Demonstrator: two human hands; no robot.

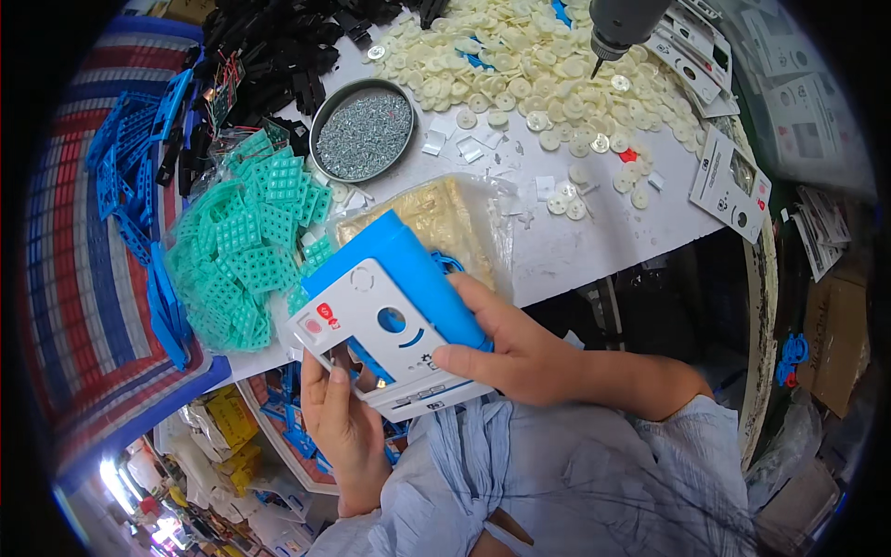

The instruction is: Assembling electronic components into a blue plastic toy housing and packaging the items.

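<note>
Both my hands hold a blue plastic case with a white printed front panel on it, tilted over the table's near edge. The panel has a round hole, a curved slot and a rectangular window. My right hand grips the right side, its thumb on the panel and its fingers behind the case. At the lower left corner, my left hand pinches the edge of the panel, fingertips partly hidden. Behind the case lies a clear plastic bag with tan contents. A bit of blue cord shows beside the case.
Green rubber keypads spill from a bag at left. A round tin of small screws stands behind. Cream plastic discs are heaped at the back, under a hanging power screwdriver. White panels lie at right; blue plastic parts at far left.
</note>
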